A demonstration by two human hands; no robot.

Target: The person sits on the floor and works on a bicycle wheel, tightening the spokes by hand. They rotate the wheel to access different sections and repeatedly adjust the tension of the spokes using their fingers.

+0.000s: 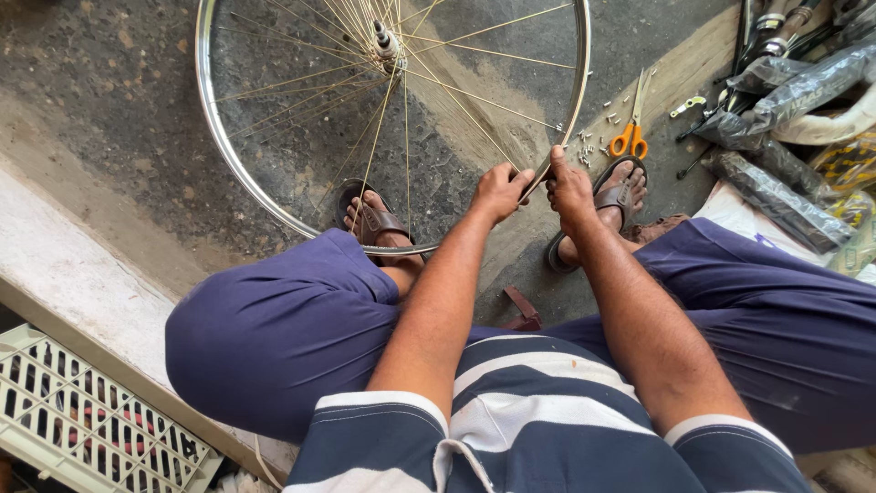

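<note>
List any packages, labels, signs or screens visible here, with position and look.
Dark plastic-wrapped long packages: right edge, on the ground, shiny grey-black.
Yellow printed packet: far right, partly hidden.
White slatted plastic crate: bottom left.
No signs or screens.

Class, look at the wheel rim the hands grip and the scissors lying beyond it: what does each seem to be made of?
Wheel rim: likely polished metal, steel or aluminium, since it is silvery and glints. Scissors: handles look like glossy orange plastic; blades appear pale bare metal. Both the left hand and right hand grip the rim.
</note>
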